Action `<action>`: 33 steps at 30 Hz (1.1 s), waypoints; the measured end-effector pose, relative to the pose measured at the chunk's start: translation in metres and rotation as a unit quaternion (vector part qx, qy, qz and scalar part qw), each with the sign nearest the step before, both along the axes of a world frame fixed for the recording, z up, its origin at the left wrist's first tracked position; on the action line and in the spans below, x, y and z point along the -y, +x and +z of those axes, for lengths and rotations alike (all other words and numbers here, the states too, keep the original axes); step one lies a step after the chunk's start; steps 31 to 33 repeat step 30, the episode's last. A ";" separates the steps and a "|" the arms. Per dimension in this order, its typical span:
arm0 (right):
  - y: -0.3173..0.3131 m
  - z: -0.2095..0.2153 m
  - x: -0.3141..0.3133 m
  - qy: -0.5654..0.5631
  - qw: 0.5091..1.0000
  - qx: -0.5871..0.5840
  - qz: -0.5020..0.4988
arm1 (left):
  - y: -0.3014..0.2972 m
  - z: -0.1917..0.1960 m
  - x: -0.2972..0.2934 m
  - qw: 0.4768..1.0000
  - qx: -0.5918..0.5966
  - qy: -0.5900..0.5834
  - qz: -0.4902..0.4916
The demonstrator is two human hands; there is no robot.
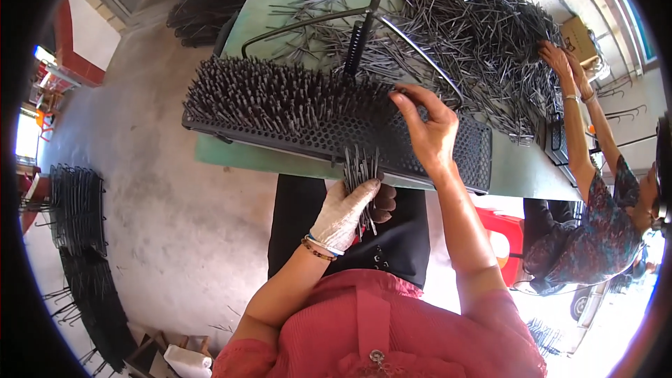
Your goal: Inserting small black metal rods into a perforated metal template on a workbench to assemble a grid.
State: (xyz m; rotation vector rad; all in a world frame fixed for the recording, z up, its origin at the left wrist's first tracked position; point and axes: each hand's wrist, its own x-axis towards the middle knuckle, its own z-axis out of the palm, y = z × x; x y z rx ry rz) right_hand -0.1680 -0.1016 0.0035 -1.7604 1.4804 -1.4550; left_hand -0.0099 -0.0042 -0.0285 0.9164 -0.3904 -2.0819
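Note:
My left hand [345, 215], in a white work glove with dark fingertips, is closed around a bundle of thin dark metal rods [360, 164]. It is just below the near edge of a long black board full of holes [476, 154]. Many dark rods [269, 98] stand upright in the board's left and middle parts, while holes show along its front and right. Over the board's right half is my bare right hand [430, 126], its thumb and index finger pinched together at the edge of the standing rods. Whatever lies between those fingertips is too small to make out.
A large heap of loose rods [483, 35] covers the back of the green table [255, 24]. A black metal stand [371, 10] rises behind the board. At right, a co-worker's hands [560, 59] reach into the heap beside a cardboard box [579, 40]. A red stool [500, 227] stands below.

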 end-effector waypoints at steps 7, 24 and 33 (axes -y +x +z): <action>-0.005 -0.015 0.004 0.001 1.000 -0.007 0.004 | -0.003 0.000 0.002 1.000 0.014 0.000 0.009; -0.007 -0.018 0.001 -0.149 0.953 -0.254 0.069 | 0.000 -0.010 0.007 0.999 0.015 -0.042 -0.005; -0.005 -0.022 -0.001 -0.172 0.935 -0.307 0.049 | 0.000 -0.010 0.006 1.000 0.004 -0.023 0.011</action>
